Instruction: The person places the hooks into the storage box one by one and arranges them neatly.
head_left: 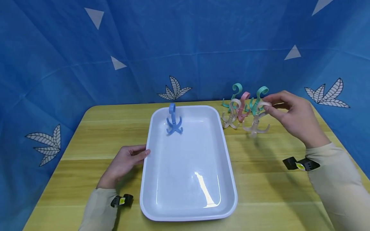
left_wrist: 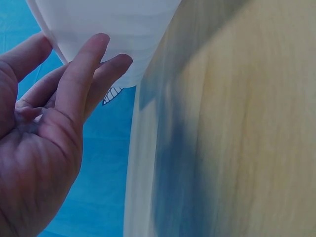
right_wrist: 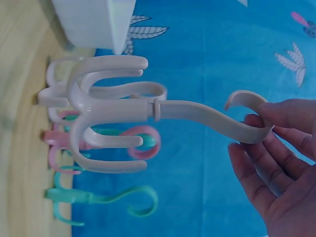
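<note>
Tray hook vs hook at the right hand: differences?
Colour: the tray hook is blue, the held hook beige.
Place: the tray hook stands in the white tray; the held hook is outside it.
Handling: the tray hook is untouched; the right-hand grip pinches the held hook's curl.
Both have curled tops and prongs.

Head view: your left hand loses its fingertips behind the white tray. Both your sleeves run off the bottom edge. Yellow label at your left wrist: too small to read. Left teal hook partly covered. Left wrist view: tray cropped at top. Right wrist view: your right hand cut at right edge; your held beige hook partly hides the pink hook.
</note>
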The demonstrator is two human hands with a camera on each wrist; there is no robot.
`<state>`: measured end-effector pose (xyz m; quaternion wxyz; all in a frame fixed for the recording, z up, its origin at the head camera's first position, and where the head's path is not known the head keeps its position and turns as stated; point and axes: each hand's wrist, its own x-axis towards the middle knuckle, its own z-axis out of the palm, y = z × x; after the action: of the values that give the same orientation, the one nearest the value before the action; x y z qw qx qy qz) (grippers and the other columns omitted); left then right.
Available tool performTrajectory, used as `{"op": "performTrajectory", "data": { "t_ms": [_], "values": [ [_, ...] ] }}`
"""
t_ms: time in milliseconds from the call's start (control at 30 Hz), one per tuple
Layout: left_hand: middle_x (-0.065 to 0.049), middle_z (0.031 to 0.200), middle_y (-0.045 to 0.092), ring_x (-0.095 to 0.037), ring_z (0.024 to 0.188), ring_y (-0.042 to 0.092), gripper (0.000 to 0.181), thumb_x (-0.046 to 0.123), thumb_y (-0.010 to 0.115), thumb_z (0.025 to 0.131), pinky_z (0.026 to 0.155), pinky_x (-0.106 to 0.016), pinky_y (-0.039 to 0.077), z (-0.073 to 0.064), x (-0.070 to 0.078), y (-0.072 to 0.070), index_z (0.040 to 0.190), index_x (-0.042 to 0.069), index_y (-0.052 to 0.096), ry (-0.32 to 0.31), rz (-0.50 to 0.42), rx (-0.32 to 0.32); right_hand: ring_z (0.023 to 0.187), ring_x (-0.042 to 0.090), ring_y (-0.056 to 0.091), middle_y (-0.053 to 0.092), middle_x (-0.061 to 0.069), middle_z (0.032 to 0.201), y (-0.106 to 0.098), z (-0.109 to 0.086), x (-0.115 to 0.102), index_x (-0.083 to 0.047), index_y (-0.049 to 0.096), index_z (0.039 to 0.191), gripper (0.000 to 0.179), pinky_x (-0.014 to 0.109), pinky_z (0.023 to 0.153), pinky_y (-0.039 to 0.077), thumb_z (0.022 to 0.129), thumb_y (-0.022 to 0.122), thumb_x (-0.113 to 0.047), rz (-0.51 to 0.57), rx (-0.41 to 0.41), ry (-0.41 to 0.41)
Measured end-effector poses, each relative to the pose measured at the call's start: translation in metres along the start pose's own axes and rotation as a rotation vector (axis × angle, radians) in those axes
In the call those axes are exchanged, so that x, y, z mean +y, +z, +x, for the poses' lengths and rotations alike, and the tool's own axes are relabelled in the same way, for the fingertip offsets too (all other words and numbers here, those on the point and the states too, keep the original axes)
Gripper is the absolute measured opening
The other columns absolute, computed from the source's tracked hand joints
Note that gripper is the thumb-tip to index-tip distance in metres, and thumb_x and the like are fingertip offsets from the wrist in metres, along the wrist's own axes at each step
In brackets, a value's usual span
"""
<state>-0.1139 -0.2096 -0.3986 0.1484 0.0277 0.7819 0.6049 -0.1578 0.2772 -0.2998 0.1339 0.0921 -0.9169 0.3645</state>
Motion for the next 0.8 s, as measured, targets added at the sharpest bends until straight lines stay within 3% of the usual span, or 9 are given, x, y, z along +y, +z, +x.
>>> {"op": "performTrajectory", "data": {
  "t_ms": [467,700,800],
  "values": [
    [-0.023,0.126,0.061,-0.03,0.108,0.064,0.052,0.029,0.067,0.096,0.085,-0.038,0.057,0.002,0.003,-0.001,0.132,-0.007,0.058,-0.013,0.004,0.001,0.092,0.009,0.059,0.065,-0.003,0.101,-0.002,0.01,-0.039,-0.013,0.073,0.114,0.02,0.013,0.078,0.042,0.094,0.07,-0.014,-0.104,-0.041,-0.241],
    [-0.025,0.125,0.061,-0.031,0.107,0.065,0.05,0.027,0.066,0.097,0.084,-0.037,0.057,0.0,0.005,0.0,0.131,-0.009,0.057,-0.014,0.001,-0.003,0.094,0.007,0.058,0.065,-0.005,0.105,-0.001,0.015,-0.05,-0.015,0.072,0.114,0.02,0.014,0.079,0.044,0.095,0.068,-0.014,-0.097,-0.067,-0.293],
    [-0.025,0.125,0.061,-0.032,0.106,0.065,0.05,0.027,0.066,0.097,0.084,-0.037,0.057,-0.001,0.004,0.0,0.131,-0.008,0.058,-0.019,-0.002,-0.002,0.094,0.006,0.058,0.064,-0.006,0.104,0.001,0.018,-0.054,-0.013,0.072,0.113,0.018,0.013,0.08,0.045,0.095,0.068,-0.014,-0.045,-0.08,-0.297]
  ]
}}
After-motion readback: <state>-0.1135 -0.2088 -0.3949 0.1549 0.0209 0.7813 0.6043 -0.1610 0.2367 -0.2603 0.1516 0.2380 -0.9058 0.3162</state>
